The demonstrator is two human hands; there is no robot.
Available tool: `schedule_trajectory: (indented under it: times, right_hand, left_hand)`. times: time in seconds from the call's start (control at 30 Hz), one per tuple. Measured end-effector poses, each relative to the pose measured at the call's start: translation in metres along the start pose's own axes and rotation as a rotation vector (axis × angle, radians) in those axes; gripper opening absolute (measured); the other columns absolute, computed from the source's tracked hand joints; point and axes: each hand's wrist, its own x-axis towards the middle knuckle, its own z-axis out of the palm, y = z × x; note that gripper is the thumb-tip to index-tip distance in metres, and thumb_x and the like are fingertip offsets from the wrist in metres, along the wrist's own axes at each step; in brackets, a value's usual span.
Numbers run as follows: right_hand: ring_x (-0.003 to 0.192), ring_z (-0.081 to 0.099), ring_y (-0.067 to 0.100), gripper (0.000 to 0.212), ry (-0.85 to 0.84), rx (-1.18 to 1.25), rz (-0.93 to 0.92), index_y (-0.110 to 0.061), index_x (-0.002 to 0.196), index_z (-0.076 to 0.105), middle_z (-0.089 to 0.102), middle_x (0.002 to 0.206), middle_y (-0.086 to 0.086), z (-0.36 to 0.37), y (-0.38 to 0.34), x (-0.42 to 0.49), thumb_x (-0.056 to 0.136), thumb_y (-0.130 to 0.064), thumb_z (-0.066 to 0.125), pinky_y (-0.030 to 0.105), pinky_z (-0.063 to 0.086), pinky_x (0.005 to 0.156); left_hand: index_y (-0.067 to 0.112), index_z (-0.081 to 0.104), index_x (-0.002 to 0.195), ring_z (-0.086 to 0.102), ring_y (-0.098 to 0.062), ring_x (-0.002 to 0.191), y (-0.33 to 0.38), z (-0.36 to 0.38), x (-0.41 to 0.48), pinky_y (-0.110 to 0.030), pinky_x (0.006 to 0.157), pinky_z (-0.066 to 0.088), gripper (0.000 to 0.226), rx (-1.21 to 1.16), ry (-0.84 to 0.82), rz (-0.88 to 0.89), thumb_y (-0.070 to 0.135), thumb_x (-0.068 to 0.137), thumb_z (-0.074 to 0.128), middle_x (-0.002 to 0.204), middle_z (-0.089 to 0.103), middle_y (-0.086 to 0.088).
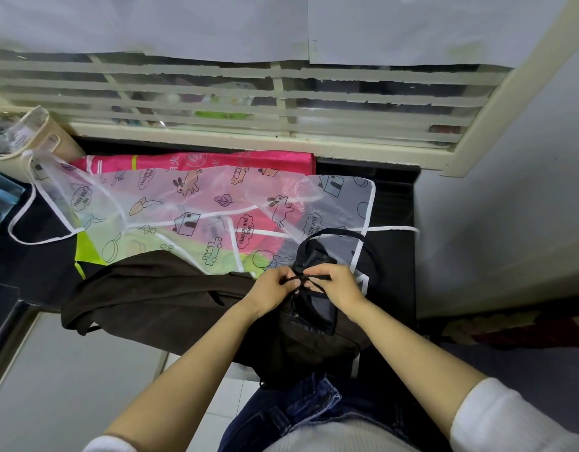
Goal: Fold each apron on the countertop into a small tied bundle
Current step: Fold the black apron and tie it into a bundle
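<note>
Black apron (314,313), folded small, its ties (302,279) pinched by left hand (271,288) and right hand (339,286) fingers (321,271).

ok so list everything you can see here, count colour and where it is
apron bundle: 1, black, near counter edge, under the hands
tie strings: 2 ends, black, crossed over the bundle
printed apron: 1, see-through with white trim, spread across mid counter
brown apron: 1, dark brown, crumpled left of bundle
pink fabric: 1, pink, under printed apron, by window
green fabric: 1, lime, under printed apron, left
beige bag: 1, beige, far left
countertop: 1, black
window louvres: several, cream, behind counter
left hand: pinches a string
right hand: pinches a string
</note>
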Motion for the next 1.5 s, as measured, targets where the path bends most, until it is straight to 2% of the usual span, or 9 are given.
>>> schedule_trajectory:
  times: [0.2, 0.33, 0.43, 0.7, 0.8, 0.97, 1.1, 1.33, 1.5]
  right_hand:
    - [0.095, 0.059, 0.013, 0.041, 0.03, -0.292, -0.081, 0.0, 0.107, 0.069, 0.065, 0.105, 0.012, -0.017, 0.001, -0.016, 0.087, 0.021, 0.04, 0.0, 0.044, 0.073]
    - [0.086, 0.061, 0.02, 0.042, 0.073, -0.237, 0.016, 0.002, 0.109, 0.066, 0.057, 0.098, 0.012, -0.021, 0.006, -0.022, 0.086, 0.023, 0.037, 0.013, 0.049, 0.077]
    - [0.087, 0.067, 0.031, 0.034, 0.081, -0.134, 0.115, 0.007, 0.107, 0.065, 0.063, 0.101, 0.025, -0.021, 0.004, -0.017, 0.088, 0.021, 0.04, 0.011, 0.052, 0.063]
    - [0.075, 0.065, 0.022, 0.008, 0.099, 0.184, 0.303, 0.006, 0.095, 0.059, 0.062, 0.106, 0.033, -0.029, 0.003, -0.017, 0.092, 0.002, 0.054, 0.016, 0.054, 0.058]
    - [0.069, 0.064, 0.018, 0.007, 0.127, 0.227, 0.322, 0.001, 0.085, 0.056, 0.062, 0.106, 0.035, -0.026, 0.004, -0.017, 0.092, 0.002, 0.054, 0.017, 0.055, 0.057]
    - [0.102, 0.061, 0.042, 0.021, 0.153, 0.273, 0.377, 0.009, 0.112, 0.056, 0.058, 0.118, 0.032, -0.026, -0.001, -0.015, 0.098, 0.0, 0.044, 0.037, 0.051, 0.079]
    - [0.109, 0.059, 0.042, 0.028, 0.121, 0.318, 0.363, 0.011, 0.121, 0.05, 0.057, 0.12, 0.031, -0.025, -0.011, -0.016, 0.101, 0.0, 0.034, 0.034, 0.049, 0.082]
    - [0.111, 0.058, 0.041, 0.03, 0.142, 0.395, 0.346, 0.013, 0.124, 0.046, 0.055, 0.117, 0.038, -0.039, -0.009, -0.026, 0.101, -0.005, 0.039, 0.03, 0.053, 0.08]
    - [0.101, 0.062, 0.034, 0.027, 0.128, 0.408, 0.32, 0.013, 0.116, 0.053, 0.059, 0.114, 0.035, -0.038, -0.007, -0.032, 0.099, -0.007, 0.044, 0.023, 0.056, 0.071]
  left_hand:
    - [0.024, 0.04, 0.067, 0.046, -0.015, 0.074, -0.003, -0.003, -0.005, -0.02, 0.062, 0.031, 0.036, 0.227, 0.055, 0.084, 0.001, 0.09, 0.054, 0.074, 0.049, 0.006]
    - [0.02, 0.04, 0.075, 0.048, -0.023, 0.087, -0.006, -0.004, -0.007, -0.028, 0.076, 0.035, 0.025, 0.4, 0.029, 0.114, 0.007, 0.093, 0.051, 0.091, 0.05, -0.002]
    - [0.016, 0.043, 0.082, 0.05, -0.028, 0.096, -0.002, -0.003, -0.005, -0.035, 0.086, 0.041, 0.014, 0.491, 0.036, 0.068, 0.014, 0.094, 0.051, 0.099, 0.053, -0.009]
    - [0.021, 0.04, 0.056, 0.034, -0.001, 0.046, 0.029, -0.001, -0.01, -0.019, 0.053, 0.029, 0.042, -0.148, 0.019, 0.009, 0.023, 0.095, 0.055, 0.051, 0.038, 0.012]
    - [0.023, 0.043, 0.053, 0.029, -0.004, 0.046, 0.033, 0.003, -0.01, -0.023, 0.052, 0.025, 0.044, -0.218, -0.024, 0.029, 0.025, 0.095, 0.056, 0.047, 0.033, 0.012]
    - [0.016, 0.056, 0.068, 0.044, -0.007, 0.061, 0.028, 0.003, -0.013, -0.019, 0.064, 0.039, 0.031, -0.546, -0.063, -0.009, 0.021, 0.097, 0.049, 0.064, 0.048, 0.002]
    - [0.012, 0.05, 0.071, 0.042, -0.007, 0.057, 0.022, 0.005, -0.013, -0.014, 0.058, 0.04, 0.03, -0.737, -0.012, -0.06, 0.019, 0.099, 0.043, 0.06, 0.047, 0.004]
    - [0.017, 0.041, 0.069, 0.035, -0.006, 0.059, 0.009, -0.014, -0.013, -0.018, 0.058, 0.03, 0.031, -0.009, -0.004, 0.046, 0.023, 0.098, 0.049, 0.064, 0.039, 0.008]
    - [0.015, 0.053, 0.071, 0.045, -0.007, 0.066, 0.02, -0.017, -0.014, -0.019, 0.067, 0.036, 0.029, -0.195, 0.101, 0.118, 0.022, 0.099, 0.047, 0.068, 0.051, 0.006]
